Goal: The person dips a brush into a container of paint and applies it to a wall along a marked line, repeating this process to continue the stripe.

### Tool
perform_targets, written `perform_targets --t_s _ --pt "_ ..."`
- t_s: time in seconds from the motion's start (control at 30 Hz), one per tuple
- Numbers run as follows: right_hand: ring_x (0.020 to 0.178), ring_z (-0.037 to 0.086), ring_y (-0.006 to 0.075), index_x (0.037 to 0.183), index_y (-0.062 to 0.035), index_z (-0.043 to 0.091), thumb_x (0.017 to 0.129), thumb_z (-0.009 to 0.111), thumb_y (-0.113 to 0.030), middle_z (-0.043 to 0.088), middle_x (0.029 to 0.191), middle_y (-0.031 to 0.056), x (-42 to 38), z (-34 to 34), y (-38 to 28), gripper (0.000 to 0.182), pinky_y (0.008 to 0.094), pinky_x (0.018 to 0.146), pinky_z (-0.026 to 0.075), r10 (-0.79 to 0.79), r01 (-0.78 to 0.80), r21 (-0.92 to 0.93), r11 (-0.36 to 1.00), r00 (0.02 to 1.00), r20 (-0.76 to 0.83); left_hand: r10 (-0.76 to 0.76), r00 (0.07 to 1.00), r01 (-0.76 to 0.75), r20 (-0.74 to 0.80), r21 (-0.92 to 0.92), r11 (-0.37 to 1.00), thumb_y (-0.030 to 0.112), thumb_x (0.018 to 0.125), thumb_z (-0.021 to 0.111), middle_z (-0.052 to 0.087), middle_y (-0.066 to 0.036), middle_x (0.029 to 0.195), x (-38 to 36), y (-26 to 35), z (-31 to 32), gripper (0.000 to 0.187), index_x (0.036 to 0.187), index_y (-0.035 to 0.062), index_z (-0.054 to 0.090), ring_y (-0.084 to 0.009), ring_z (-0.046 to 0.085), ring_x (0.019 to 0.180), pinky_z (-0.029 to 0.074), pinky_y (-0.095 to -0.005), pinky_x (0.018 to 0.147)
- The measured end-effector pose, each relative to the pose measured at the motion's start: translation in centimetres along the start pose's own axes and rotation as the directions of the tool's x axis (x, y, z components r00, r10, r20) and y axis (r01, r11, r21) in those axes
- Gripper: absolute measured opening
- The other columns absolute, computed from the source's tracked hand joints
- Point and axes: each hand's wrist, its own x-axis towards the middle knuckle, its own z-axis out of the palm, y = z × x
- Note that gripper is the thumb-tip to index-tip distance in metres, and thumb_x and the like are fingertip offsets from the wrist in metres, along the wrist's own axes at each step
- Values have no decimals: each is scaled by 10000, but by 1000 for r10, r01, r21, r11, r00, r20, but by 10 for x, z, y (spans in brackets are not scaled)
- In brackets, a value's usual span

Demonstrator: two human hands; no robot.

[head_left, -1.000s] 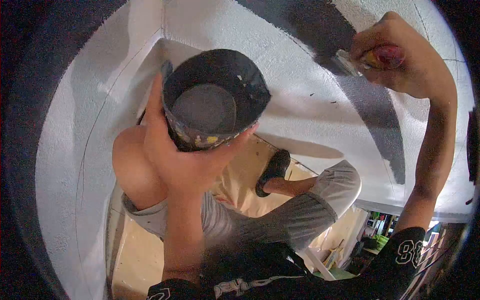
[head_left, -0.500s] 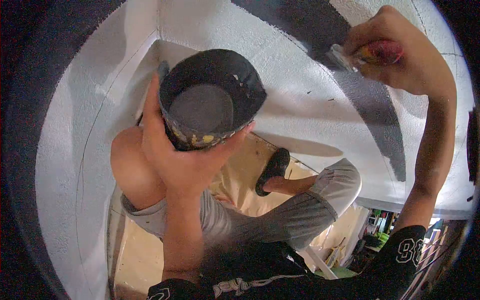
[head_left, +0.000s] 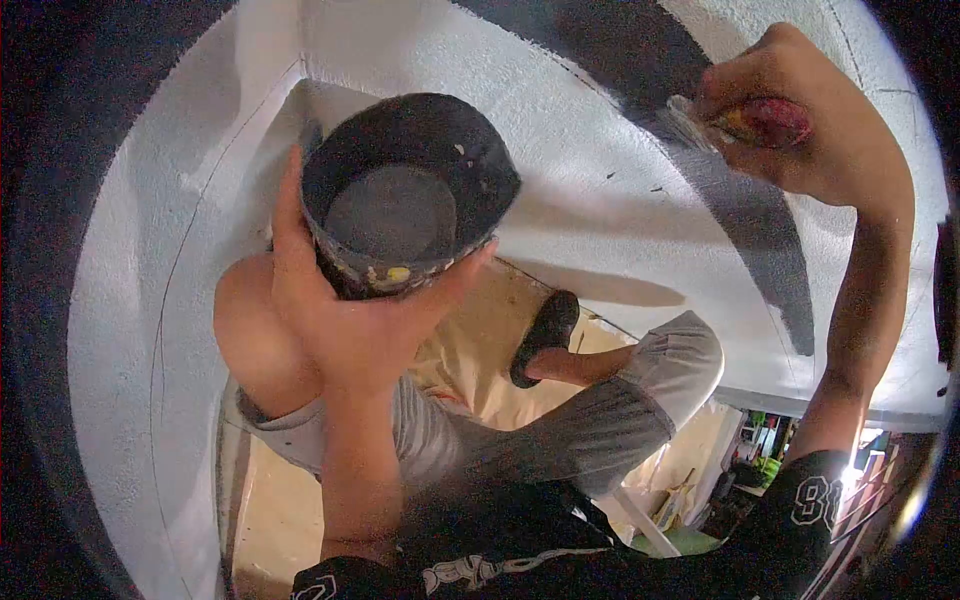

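Little has shifted: we still hold the tub (head_left: 400, 135) in our left hand (head_left: 350, 325), in front of the wall's (head_left: 575, 125) inner corner, while our right hand (head_left: 840, 135), closed round a brush (head_left: 770, 122), stays by the dark band's (head_left: 768, 225) edge, so the brushwork keeps to that stretch.

The left hand (head_left: 350, 325) is gripping a paint-spotted black container (head_left: 400, 205) around its near side. The right hand (head_left: 815, 125) is holding a red-handled brush (head_left: 775, 122) at a dark band (head_left: 748, 205) on a white wall (head_left: 555, 120). A black shoe (head_left: 545, 335) is resting between the hands, lower than the right one.
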Motion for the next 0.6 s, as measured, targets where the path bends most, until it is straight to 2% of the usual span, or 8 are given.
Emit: perform_targets --t_s 0.07,0.13,0.27,0.33,0.47,0.53,0.57,0.6 --pt "672 625 262 870 -18 674 632 711 -21 649 782 91 3 -3 -9 241 325 662 499 39 -39 7 999 999 15 15 1000 -15 5 5 1000 155 456 923 559 -142 1206 2 1 1 981 1296 -10 444 -254 551 1099 439 -363 963" --pt "458 581 177 728 -27 623 728 678 -148 615 582 66 12 -8 -20 132 289 434 435 -26 24 -68 997 999 -23 28 1000 -28 14 9 1000 160 451 926 563 -139 1198 2 0 3 986 1295 -10 446 -252 556 1091 441 -361 960" --pt "453 581 178 702 -30 611 724 675 -149 611 574 57 10 -10 -25 137 286 427 431 47 -44 42 998 996 -74 -7 999 5 35 77 997 184 473 917 540 -185 1198 -3 0 3 1022 1321 -40 391 -282 553 1083 438 -375 945" --pt "452 583 178 697 -34 613 719 670 -147 606 566 52 4 -12 -22 129 290 424 429 184 -184 -13 983 977 103 -29 999 23 45 115 993 172 475 916 537 -182 1199 -2 3 2 1019 1321 -38 388 -282 550 1086 437 -377 946" --pt "454 586 177 691 -38 606 704 672 -152 601 559 52 1 -8 -12 133 296 424 431 100 -130 130 983 972 213 29 1000 -29 0 68 997 158 467 920 553 -160 1193 -1 2 6 990 1301 -25 419 -266 563 1074 453 -364 940" --pt "452 585 180 669 -43 592 689 676 -155 593 550 51 0 -4 -19 142 297 423 427 64 -64 29 997 998 3 69 997 -67 -44 48 997 163 457 925 577 -143 1178 0 2 7 958 1274 -17 459 -248 583 1050 472 -350 924" --pt "452 585 180 669 -43 592 689 676 -155 593 550 51 2 -3 -21 142 297 423 427 71 -71 34 997 997 3 19 1000 -18 -2 19 1000 158 463 922 548 -163 1201 0 4 7 997 1301 -27 414 -266 559 1084 454 -368 945" --pt "446 579 180 660 -44 583 694 672 -159 585 542 51 3 -2 -22 149 300 418 420 24 -18 77 997 997 -79 -32 999 33 42 -9 999 152 469 918 520 -183 1224 0 5 6 1036 1327 -38 370 -285 535 1118 437 -385 967"
